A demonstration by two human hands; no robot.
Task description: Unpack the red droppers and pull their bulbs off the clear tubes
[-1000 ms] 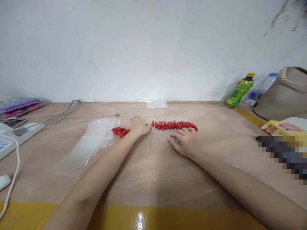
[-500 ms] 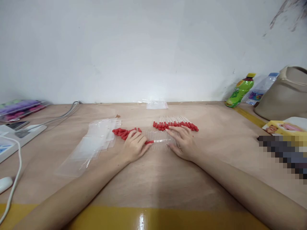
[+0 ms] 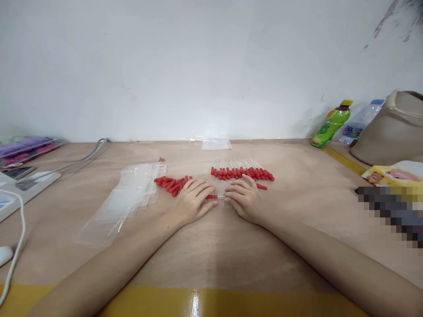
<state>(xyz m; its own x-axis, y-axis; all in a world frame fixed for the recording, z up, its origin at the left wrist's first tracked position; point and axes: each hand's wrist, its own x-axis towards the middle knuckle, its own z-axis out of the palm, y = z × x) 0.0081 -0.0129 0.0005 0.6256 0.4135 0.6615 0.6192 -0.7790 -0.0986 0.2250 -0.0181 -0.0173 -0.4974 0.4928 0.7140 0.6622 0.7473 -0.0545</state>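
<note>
While left hand [image 3: 194,200] pinches 1 red piece [image 3: 211,197], right hand [image 3: 244,199] curled close — grasp unclear

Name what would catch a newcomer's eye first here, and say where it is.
Probably the bright red: a row of red-tipped sticks on the table beyond the right hand, and a loose red pile beside the left hand. Next, the two hands close together mid-table over thin clear sticks, with a red piece at the left fingertips. The green bottle stands out at right, near the wall.
</note>
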